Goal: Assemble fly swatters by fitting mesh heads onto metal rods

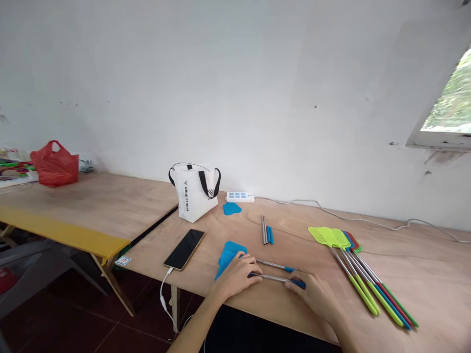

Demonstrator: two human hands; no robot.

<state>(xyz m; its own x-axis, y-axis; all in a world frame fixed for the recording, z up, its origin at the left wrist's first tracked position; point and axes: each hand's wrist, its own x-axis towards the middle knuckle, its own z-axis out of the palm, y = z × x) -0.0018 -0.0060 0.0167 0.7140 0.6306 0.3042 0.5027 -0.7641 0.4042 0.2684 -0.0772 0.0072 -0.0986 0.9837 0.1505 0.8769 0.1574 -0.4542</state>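
My left hand lies on the wooden table, fingers closed over the head end of a blue fly swatter, whose blue mesh head sticks out to the left. My right hand grips the blue handle end of the same metal rod. A second metal rod with a blue tip lies just behind it, parallel.
A row of finished swatters, green, blue and red, lies to the right. Loose rods, a blue mesh head, a white tote bag, a power strip and a charging phone sit behind. A red plastic bag is on the left table.
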